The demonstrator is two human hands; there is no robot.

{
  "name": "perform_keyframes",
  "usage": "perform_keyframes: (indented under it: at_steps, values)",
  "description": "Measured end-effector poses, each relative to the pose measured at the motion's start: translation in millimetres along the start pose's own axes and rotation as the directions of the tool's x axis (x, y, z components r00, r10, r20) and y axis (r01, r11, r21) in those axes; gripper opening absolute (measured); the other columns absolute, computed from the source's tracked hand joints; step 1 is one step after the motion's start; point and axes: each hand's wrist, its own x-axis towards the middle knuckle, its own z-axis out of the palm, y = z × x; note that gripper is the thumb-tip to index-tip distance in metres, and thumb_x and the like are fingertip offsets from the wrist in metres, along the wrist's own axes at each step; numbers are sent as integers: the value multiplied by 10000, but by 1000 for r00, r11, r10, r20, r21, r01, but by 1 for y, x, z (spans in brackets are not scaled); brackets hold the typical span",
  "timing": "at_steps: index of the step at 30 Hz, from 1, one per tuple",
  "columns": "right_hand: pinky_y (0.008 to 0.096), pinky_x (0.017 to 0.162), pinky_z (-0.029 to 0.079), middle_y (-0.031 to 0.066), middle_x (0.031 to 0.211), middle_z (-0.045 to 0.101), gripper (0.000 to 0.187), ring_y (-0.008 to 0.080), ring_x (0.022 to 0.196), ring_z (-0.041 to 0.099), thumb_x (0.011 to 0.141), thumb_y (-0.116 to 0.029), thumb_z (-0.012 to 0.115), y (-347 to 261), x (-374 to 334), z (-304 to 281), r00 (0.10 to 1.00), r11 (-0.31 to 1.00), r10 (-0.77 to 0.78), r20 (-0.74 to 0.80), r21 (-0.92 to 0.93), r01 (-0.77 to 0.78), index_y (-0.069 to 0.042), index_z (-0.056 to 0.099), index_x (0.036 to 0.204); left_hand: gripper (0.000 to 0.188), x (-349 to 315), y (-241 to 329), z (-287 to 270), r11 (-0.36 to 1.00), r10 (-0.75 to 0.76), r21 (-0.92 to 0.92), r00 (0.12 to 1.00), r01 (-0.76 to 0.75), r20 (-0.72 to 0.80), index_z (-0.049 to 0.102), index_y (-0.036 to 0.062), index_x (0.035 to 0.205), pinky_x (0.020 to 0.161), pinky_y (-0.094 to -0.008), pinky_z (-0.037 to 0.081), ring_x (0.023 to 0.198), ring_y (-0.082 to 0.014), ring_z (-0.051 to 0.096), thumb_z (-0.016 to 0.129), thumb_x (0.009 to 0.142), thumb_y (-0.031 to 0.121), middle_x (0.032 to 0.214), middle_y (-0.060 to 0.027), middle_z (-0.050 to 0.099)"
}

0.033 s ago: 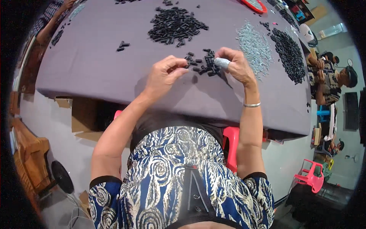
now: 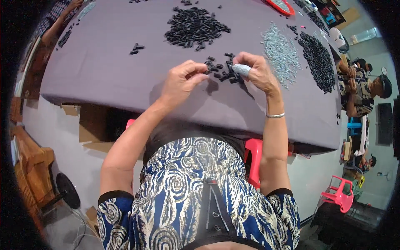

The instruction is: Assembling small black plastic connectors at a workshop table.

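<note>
A small heap of short black plastic parts (image 2: 219, 70) lies on the purple table cloth (image 2: 104, 75) between my hands. My left hand (image 2: 182, 80) has its fingertips pinched together at the heap's left edge, on one of the black parts. My right hand (image 2: 257, 73) curls over the heap's right side, its fingers closed on some of the parts. One of its fingers wears a grey cover (image 2: 241, 68), and a silver bangle (image 2: 275, 115) circles the wrist. What lies under the fingers is hidden.
A large pile of black parts (image 2: 193, 29) lies farther back, with two stray parts (image 2: 135, 48) to its left. At right are a silvery pile (image 2: 281, 52) and another black pile (image 2: 318, 58). A red bowl (image 2: 281, 5) stands at the far edge. Other people (image 2: 362, 87) sit at right, near a pink chair (image 2: 339, 193).
</note>
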Motion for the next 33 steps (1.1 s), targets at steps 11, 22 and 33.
perform_keyframes:
  at_steps: [11, 22, 33]
  values:
    - [177, 426, 322, -53, 629, 466, 77, 21, 511, 408, 831, -145, 605, -4, 16, 40, 963, 948, 107, 246, 267, -174, -75, 581, 811, 139, 0, 2, -5, 998, 22, 62, 999, -25, 43, 649, -1, 942, 663, -221, 434, 744, -78, 533, 654, 807, 29, 796, -9, 575]
    - [164, 403, 286, -64, 608, 448, 102, 14, 474, 378, 861, -166, 597, -7, 15, 47, 947, 903, 156, 282, 349, -252, -90, 571, 798, 146, 0, -3, -4, 994, 44, 94, 998, -47, 37, 654, -12, 944, 633, -217, 427, 726, -74, 528, 656, 806, 34, 803, -7, 584]
    - [216, 571, 420, -33, 711, 567, 97, 55, 669, 499, 837, -42, 611, -4, 23, -11, 943, 999, 6, -333, -31, -17, -41, 642, 929, 136, 3, -4, -10, 980, -100, -179, 990, 81, -96, 666, 63, 961, 554, -170, 409, 648, -22, 526, 655, 836, 114, 761, 27, 632]
